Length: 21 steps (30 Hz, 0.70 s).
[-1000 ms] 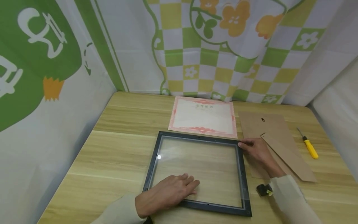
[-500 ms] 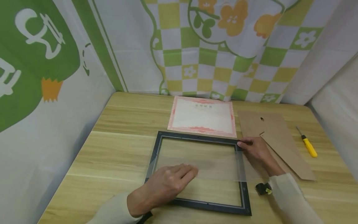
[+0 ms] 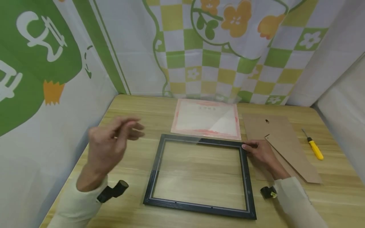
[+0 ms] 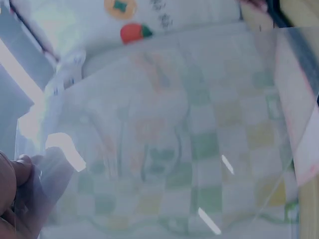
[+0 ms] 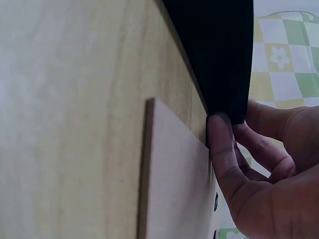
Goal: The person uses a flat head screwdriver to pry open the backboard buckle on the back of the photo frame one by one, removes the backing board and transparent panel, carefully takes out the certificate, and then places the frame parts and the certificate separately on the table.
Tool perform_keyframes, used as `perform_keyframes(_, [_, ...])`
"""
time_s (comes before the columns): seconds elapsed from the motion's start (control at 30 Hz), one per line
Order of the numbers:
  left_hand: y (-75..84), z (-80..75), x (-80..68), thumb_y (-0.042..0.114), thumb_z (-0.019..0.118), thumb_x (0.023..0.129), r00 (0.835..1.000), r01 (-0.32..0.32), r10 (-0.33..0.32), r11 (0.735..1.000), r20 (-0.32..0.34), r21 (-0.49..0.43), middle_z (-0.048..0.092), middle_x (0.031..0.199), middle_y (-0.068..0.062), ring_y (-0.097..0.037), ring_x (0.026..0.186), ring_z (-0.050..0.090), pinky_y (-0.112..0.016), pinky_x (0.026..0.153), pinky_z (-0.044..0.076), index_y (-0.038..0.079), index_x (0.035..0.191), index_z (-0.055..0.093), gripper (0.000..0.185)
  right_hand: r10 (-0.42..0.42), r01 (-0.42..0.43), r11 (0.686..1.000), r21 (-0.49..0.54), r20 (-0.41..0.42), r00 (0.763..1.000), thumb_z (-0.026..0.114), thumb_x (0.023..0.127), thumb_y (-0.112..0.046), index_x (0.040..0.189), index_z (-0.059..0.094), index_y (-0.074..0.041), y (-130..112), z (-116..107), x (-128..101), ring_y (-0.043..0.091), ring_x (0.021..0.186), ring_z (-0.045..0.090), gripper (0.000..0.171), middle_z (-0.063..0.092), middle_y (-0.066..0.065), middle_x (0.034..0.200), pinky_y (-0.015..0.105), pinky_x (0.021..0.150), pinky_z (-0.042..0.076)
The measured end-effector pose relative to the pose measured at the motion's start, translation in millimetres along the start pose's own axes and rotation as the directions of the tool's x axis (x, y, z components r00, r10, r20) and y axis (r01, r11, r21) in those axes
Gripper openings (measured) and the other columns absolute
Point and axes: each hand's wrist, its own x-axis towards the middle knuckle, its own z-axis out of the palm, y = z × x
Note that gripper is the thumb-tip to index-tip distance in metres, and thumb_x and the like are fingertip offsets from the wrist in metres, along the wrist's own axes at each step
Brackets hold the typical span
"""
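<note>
Raised over the left side of the table, my left hand (image 3: 106,147) pinches a clear sheet (image 4: 164,139) at its edge, with thumb and fingers (image 4: 22,172) seen at the left of the left wrist view. The sheet is tilted up, and the wall cloth shows through it. A black picture frame (image 3: 199,208) lies flat on the table, its opening showing bare wood. My right hand (image 3: 260,155) grips the frame's far right corner; in the right wrist view its fingers wrap the dark corner (image 5: 217,59).
Behind the frame lies a pink-bordered certificate (image 3: 205,117). To the right are a brown backing board (image 3: 273,123) with its stand leg (image 3: 293,158) and a yellow-handled screwdriver (image 3: 315,148). Printed cloth (image 3: 211,76) hangs along the table's back edge.
My left hand has lifted from over the frame, moving left and up with the clear sheet, which has come out of the frame. The right hand stays at the corner.
</note>
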Motion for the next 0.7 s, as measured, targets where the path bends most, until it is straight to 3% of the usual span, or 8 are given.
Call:
perform_keyframes(0.1, [-27.6, -22.1, 8.2, -0.003, 0.056, 0.096, 0.98, 0.194, -0.196, 0.979, -0.04, -0.062, 0.074, 0.077, -0.002, 0.0, 0.065, 0.071, -0.015, 0.058, 0.057, -0.01, 0.1, 0.068, 0.015, 0.018, -0.018, 1.0, 0.015, 0.003, 1.0, 0.064, 0.095, -0.014, 0.121, 0.063, 0.012, 0.6, 0.2, 0.2, 0.007, 0.078, 0.07, 0.036, 0.067, 0.03, 0.115, 0.022, 0.069, 0.06])
perform_keyframes(0.2, [-63.6, -38.6, 6.3, 0.002, 0.054, 0.098, 0.927, 0.371, -0.374, 0.926, -0.036, -0.074, 0.071, 0.078, 0.013, 0.001, 0.063, 0.07, -0.018, 0.057, 0.057, -0.006, 0.103, 0.068, 0.017, 0.021, -0.021, 1.0, 0.019, 0.006, 1.0, 0.064, 0.095, -0.014, 0.121, 0.063, 0.012, 0.6, 0.5, 0.2, 0.006, 0.078, 0.07, 0.036, 0.068, 0.029, 0.114, 0.021, 0.069, 0.059])
perform_keyframes(0.27, [-87.8, -46.4, -0.1, 0.01, 0.053, 0.1, 0.862, 0.505, -0.506, 0.862, -0.019, -0.039, 0.069, 0.077, 0.02, 0.001, 0.062, 0.07, -0.018, 0.057, 0.057, -0.004, 0.106, 0.066, 0.02, 0.013, -0.014, 1.0, 0.015, 0.004, 1.0, 0.064, 0.095, -0.013, 0.12, 0.063, 0.012, 0.6, 0.1, 0.5, 0.005, 0.076, 0.07, 0.035, 0.068, 0.029, 0.112, 0.02, 0.068, 0.059])
perform_keyframes(0.37, [-119.0, -55.2, -14.0, 0.021, 0.05, 0.102, 0.726, 0.687, -0.688, 0.725, 0.013, 0.05, 0.066, 0.074, 0.022, 0.001, 0.062, 0.069, -0.02, 0.059, 0.059, -0.001, 0.112, 0.063, 0.027, 0.006, -0.006, 1.0, 0.015, 0.0, 1.0, 0.064, 0.095, -0.012, 0.119, 0.064, 0.012, 0.0, -0.8, 1.3, 0.004, 0.074, 0.069, 0.034, 0.069, 0.029, 0.11, 0.02, 0.067, 0.059])
perform_keyframes(0.43, [-138.0, -59.5, -25.1, 0.024, 0.047, 0.103, 0.648, 0.754, -0.761, 0.647, 0.037, 0.116, 0.064, 0.072, 0.023, 0.003, 0.061, 0.068, -0.02, 0.06, 0.059, -0.004, 0.117, 0.061, 0.034, 0.004, -0.004, 1.0, 0.019, -0.003, 1.0, 0.064, 0.095, -0.011, 0.119, 0.064, 0.013, -0.3, -1.3, 1.6, 0.002, 0.073, 0.068, 0.034, 0.069, 0.029, 0.109, 0.019, 0.066, 0.058])
perform_keyframes(0.5, [-156.6, -62.2, -37.4, 0.025, 0.044, 0.104, 0.596, 0.787, -0.8, 0.598, 0.066, 0.152, 0.064, 0.072, 0.021, 0.003, 0.061, 0.068, -0.02, 0.06, 0.059, -0.006, 0.121, 0.059, 0.038, 0.011, -0.011, 1.0, 0.029, -0.001, 1.0, 0.064, 0.095, -0.011, 0.119, 0.064, 0.012, -0.6, -1.2, 1.8, 0.0, 0.072, 0.067, 0.034, 0.069, 0.029, 0.109, 0.019, 0.067, 0.058])
perform_keyframes(0.57, [-173.3, -62.6, -49.4, 0.022, 0.043, 0.105, 0.567, 0.8, -0.818, 0.575, 0.094, 0.171, 0.069, 0.075, 0.012, 0.002, 0.059, 0.068, -0.021, 0.059, 0.059, -0.01, 0.122, 0.058, 0.039, 0.02, -0.02, 0.999, 0.036, 0.001, 1.0, 0.064, 0.095, -0.011, 0.12, 0.063, 0.012, -0.6, -1.0, 1.8, -0.001, 0.072, 0.066, 0.034, 0.069, 0.028, 0.11, 0.018, 0.067, 0.058])
perform_keyframes(0.7, [-197.0, -57.1, -70.1, 0.019, 0.04, 0.106, 0.518, 0.813, -0.843, 0.537, 0.142, 0.223, 0.073, 0.092, -0.021, 0.001, 0.059, 0.068, -0.023, 0.06, 0.06, -0.014, 0.122, 0.056, 0.04, 0.03, -0.03, 0.999, 0.039, 0.005, 1.0, 0.064, 0.095, -0.011, 0.12, 0.063, 0.012, 0.2, -0.3, 1.9, -0.001, 0.073, 0.067, 0.035, 0.069, 0.028, 0.111, 0.018, 0.068, 0.058])
